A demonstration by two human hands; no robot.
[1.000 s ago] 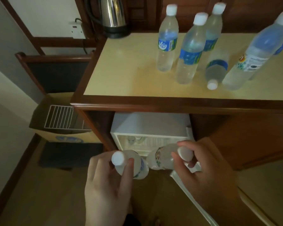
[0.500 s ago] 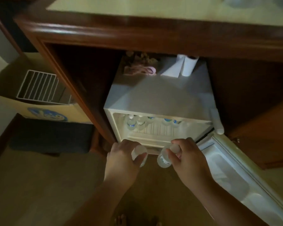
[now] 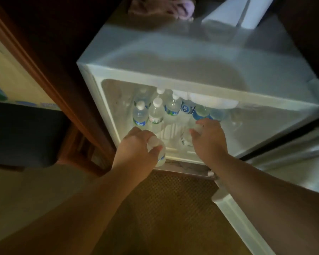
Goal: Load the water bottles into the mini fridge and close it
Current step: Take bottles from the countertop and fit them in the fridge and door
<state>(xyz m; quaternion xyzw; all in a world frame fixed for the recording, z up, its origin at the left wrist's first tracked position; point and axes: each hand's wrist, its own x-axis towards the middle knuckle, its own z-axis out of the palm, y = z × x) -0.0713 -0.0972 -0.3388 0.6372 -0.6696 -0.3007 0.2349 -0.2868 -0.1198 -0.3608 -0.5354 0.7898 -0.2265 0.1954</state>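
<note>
Standing bottles [image 3: 156, 112] crowd fridge [image 3: 173, 57] rear; front shelf seemingly free

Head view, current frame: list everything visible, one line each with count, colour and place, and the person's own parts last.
mini fridge: one, white, inside a dark wooden cabinet, open.
fridge door: one, white, swung open at lower right.
stored bottles: at least six, clear with white caps and blue labels, upright at the back of the fridge; exact count unclear.
left bottle: one, clear, white cap, at the fridge's front edge, gripped by the left hand.
right bottle: one, clear, inside the fridge, mostly hidden by the right hand.
pink item: one, on the fridge top at the back; blurred.
white paper: on the fridge top, back right.
floor: brown, textured.
left hand: holds the left bottle near its cap.
right hand: holds the right bottle.
</note>
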